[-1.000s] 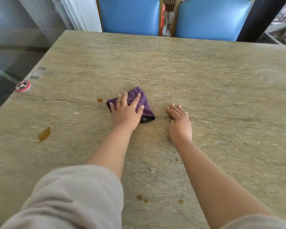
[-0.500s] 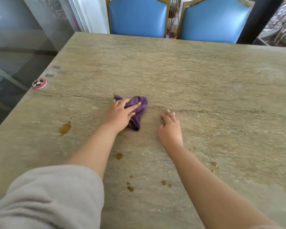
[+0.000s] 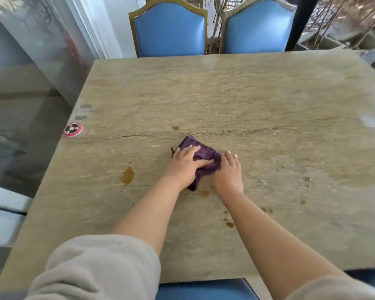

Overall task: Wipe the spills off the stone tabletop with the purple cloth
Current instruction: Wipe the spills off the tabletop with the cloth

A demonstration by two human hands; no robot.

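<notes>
While left hand (image 3: 185, 164) presses purple cloth (image 3: 205, 158), right hand (image 3: 228, 173) touches its edge

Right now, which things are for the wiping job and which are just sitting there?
For the job: purple cloth, left hand, right hand, brown spills, stone tabletop.
Just there: red round disc, two blue chairs.

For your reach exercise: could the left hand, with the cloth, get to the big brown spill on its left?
Probably yes: the left hand presses the purple cloth, and only bare tabletop lies between it and the brown spill.
</notes>
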